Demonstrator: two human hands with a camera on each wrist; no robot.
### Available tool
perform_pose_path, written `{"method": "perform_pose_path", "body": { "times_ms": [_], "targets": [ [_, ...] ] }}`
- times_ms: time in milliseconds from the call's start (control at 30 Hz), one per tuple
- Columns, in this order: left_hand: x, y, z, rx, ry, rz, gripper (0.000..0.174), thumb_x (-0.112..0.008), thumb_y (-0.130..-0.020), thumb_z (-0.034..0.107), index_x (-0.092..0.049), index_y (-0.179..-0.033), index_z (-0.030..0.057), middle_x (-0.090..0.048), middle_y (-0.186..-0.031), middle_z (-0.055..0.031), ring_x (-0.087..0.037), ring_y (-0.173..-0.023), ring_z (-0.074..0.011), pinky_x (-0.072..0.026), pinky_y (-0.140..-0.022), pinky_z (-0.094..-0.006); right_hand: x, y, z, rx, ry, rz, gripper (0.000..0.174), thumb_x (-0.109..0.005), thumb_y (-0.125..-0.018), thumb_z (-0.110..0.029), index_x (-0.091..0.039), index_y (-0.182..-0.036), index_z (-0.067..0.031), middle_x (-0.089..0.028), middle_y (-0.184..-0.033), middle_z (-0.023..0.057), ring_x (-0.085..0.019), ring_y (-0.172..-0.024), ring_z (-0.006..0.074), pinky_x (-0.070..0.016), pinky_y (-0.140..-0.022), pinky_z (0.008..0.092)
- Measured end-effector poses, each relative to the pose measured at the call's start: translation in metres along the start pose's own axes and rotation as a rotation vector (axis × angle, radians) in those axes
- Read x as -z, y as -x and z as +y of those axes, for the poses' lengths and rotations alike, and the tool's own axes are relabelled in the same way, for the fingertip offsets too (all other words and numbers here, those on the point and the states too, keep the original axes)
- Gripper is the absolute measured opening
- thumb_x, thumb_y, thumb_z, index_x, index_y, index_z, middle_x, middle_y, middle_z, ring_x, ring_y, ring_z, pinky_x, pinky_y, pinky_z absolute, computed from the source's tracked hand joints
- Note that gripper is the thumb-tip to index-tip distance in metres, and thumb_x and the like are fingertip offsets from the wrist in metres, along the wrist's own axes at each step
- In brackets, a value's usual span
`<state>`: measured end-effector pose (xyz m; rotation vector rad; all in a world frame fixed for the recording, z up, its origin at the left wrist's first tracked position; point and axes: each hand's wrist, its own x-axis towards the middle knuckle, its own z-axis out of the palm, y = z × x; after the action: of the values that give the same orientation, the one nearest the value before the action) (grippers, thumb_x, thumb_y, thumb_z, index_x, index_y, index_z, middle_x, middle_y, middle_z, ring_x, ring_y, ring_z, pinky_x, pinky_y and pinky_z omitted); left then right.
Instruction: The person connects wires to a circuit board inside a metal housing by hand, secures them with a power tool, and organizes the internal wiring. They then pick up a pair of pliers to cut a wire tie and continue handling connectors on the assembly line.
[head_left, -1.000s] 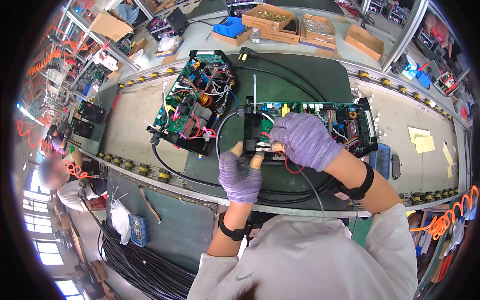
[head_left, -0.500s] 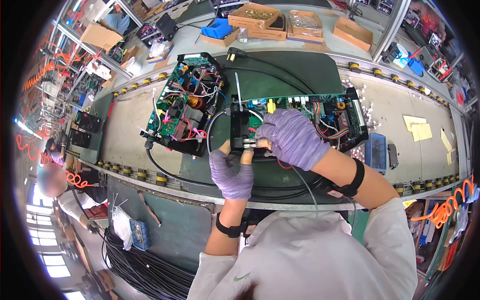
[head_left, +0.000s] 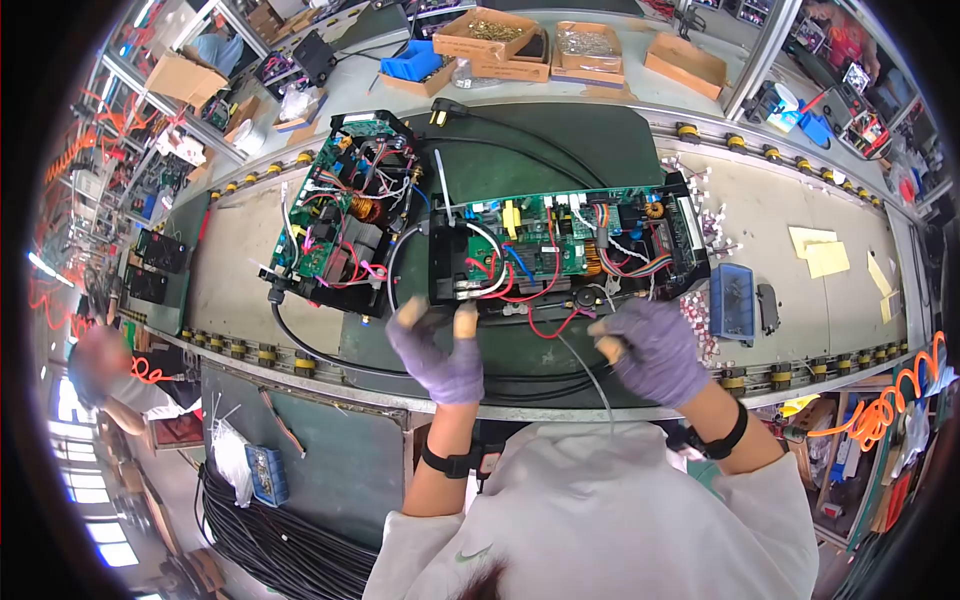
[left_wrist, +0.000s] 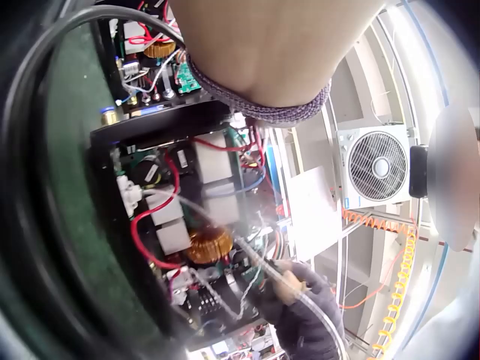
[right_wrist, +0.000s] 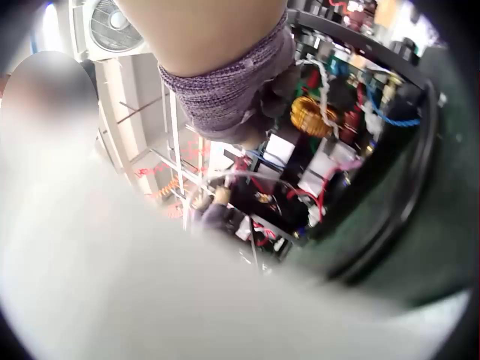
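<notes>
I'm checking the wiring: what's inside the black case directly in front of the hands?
Inside the black case are a green circuit board, copper-coloured coils and red wires. Whatever lies beneath the board is covered.

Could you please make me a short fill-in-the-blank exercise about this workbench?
1. The left hand and the right hand both wear ____ gloves.
2. The loose papers on the far right are ____.
3. The blue tray lies to the ____ of the two open cases.
4. The round ring of wire inside the case is wound in ____.

Missing words: purple; yellow; right; copper
</notes>
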<state>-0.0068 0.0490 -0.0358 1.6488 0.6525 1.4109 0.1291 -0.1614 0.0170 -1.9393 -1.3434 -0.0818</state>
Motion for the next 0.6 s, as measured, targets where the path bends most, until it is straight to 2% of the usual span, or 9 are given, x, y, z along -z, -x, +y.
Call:
{"method": "perform_pose_path", "body": {
  "times_ms": [100, 167, 200, 233, 333, 400, 500, 600],
  "targets": [
    [0.013, 0.026, -0.01, -0.272, -0.127, 0.011, 0.039, -0.078, -0.079, 0.014, -0.056, -0.109, 0.0064, -0.059, -0.089, -0.0031, -0.056, -0.079, -0.0153, -0.0468, -0.072, -0.03, -0.031, 0.022, 0.011, -0.13, 0.085, -0.177, 0.037, -0.068, -0.083, -0.022, -0.062, -0.119, -0.0208, -0.064, -0.077, 0.0112, -0.065, -0.07, 0.0288, -0.0502, -0.059, 0.041],
    [0.018, 0.03, 0.001, -0.356, -0.393, -0.411, 0.027, -0.075, -0.08, 0.012, -0.06, -0.102, 0.0063, -0.06, -0.088, -0.0055, -0.058, -0.077, -0.0198, -0.0479, -0.07, -0.0334, -0.039, 0.02, 0.01, -0.259, 0.174, -0.397, 0.046, -0.064, -0.086, -0.025, -0.055, -0.13, -0.0222, -0.066, -0.079, 0.0118, -0.066, -0.072, 0.0295, -0.0507, -0.061, 0.0428],
    [0.009, 0.036, 0.002, -0.303, -0.344, -0.444, 0.024, -0.074, -0.08, 0.011, -0.063, -0.1, 0.0051, -0.062, -0.087, -0.0084, -0.059, -0.075, -0.0221, -0.0489, -0.068, -0.0333, -0.036, 0.009, 0.001, -0.345, 0.218, -0.548, 0.05, -0.063, -0.087, -0.025, -0.05, -0.134, -0.0217, -0.067, -0.083, 0.0119, -0.066, -0.073, 0.0301, -0.0508, -0.062, 0.0435],
    [0.008, 0.045, -0.002, -0.09, -0.305, -0.484, 0.026, -0.072, -0.081, 0.009, -0.063, -0.105, 0.0044, -0.064, -0.088, -0.0089, -0.061, -0.074, -0.0219, -0.0498, -0.068, -0.0324, -0.035, 0.001, -0.004, -0.429, 0.263, -0.7, 0.053, -0.061, -0.088, -0.026, -0.046, -0.139, -0.0212, -0.068, -0.087, 0.0121, -0.067, -0.075, 0.0307, -0.0509, -0.064, 0.0441],
    [0.002, 0.043, -0.008, -0.169, -0.266, -0.451, 0.024, -0.066, -0.087, 0.009, -0.063, -0.11, 0.0049, -0.066, -0.093, -0.0113, -0.065, -0.078, -0.0241, -0.0517, -0.072, -0.0322, -0.045, -0.001, 0.003, -0.379, 0.302, -0.7, 0.055, -0.058, -0.09, -0.03, -0.042, -0.142, -0.0218, -0.069, -0.086, 0.0124, -0.067, -0.075, 0.0312, -0.0505, -0.064, 0.046],
    [-0.001, 0.038, 0.0, -0.189, -0.248, -0.461, 0.025, -0.061, -0.091, 0.013, -0.062, -0.114, 0.0049, -0.068, -0.098, -0.0127, -0.068, -0.084, -0.0258, -0.0524, -0.075, -0.0333, -0.048, -0.007, 0.005, -0.388, 0.326, -0.754, 0.052, -0.056, -0.091, -0.031, -0.044, -0.14, -0.0194, -0.069, -0.086, 0.0128, -0.067, -0.075, 0.0315, -0.0502, -0.064, 0.0466],
    [-0.013, 0.03, 0.011, -0.122, -0.222, -0.514, 0.027, -0.055, -0.094, 0.022, -0.061, -0.117, 0.0079, -0.067, -0.095, -0.0148, -0.067, -0.083, -0.0349, -0.0539, -0.072, -0.0381, -0.043, -0.012, 0.002, -0.414, 0.382, -0.792, 0.048, -0.054, -0.093, -0.032, -0.048, -0.137, -0.0158, -0.069, -0.087, 0.0131, -0.068, -0.076, 0.0317, -0.0502, -0.064, 0.0464],
    [-0.016, 0.029, 0.006, -0.016, -0.379, -0.638, 0.032, -0.05, -0.096, 0.031, -0.06, -0.118, 0.0102, -0.068, -0.093, -0.0152, -0.067, -0.082, -0.0372, -0.0537, -0.071, -0.0417, -0.024, -0.013, -0.006, -0.386, 0.392, -0.704, 0.046, -0.054, -0.093, -0.033, -0.051, -0.135, -0.0133, -0.07, -0.088, 0.0132, -0.068, -0.076, 0.0315, -0.0505, -0.064, 0.0457]
  ]
}}
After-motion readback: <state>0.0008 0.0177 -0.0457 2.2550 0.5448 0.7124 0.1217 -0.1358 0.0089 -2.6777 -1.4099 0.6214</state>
